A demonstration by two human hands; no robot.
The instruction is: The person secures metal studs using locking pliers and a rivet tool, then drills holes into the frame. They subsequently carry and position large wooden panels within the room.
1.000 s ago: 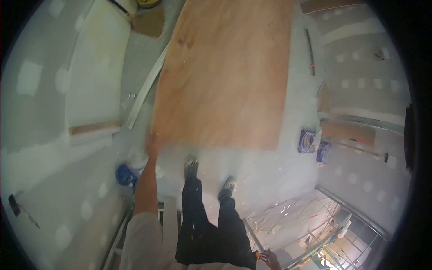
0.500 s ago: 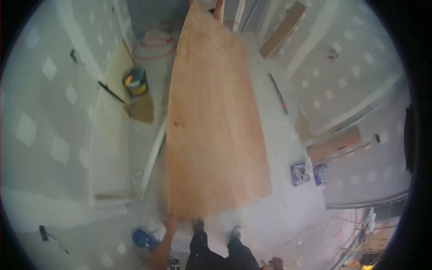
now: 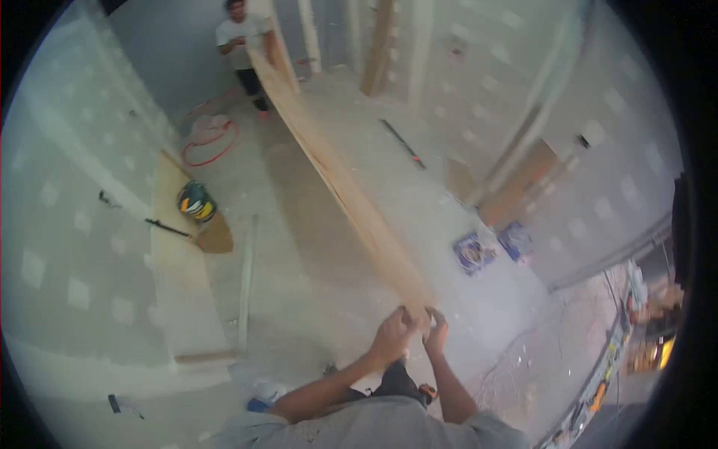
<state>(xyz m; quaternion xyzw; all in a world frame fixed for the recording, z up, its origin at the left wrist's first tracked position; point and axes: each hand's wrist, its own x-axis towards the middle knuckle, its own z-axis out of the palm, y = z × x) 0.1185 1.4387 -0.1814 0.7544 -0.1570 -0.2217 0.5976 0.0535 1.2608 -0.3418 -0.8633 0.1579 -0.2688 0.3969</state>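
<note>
Print on blue packets (image 3: pixel 473 252) near the floor's right edge too blurred to read; left hand (image 3: pixel 394 334) and right hand (image 3: pixel 436 331), grips clamped on near end of plywood sheet (image 3: pixel 336 179), carried on edge above floor, co-worker (image 3: pixel 243 37) at far end.

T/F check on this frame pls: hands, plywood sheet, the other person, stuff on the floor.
1. Both the left hand and the right hand grip the near end of the plywood sheet. True.
2. The sheet lies flat on the floor. False: it is off the floor, turned on edge.
3. A second person stands at the sheet's far end. True.
4. The orange hose lies beside the blue packs. False: it lies far left of the sheet; the packs are on the right.
</note>
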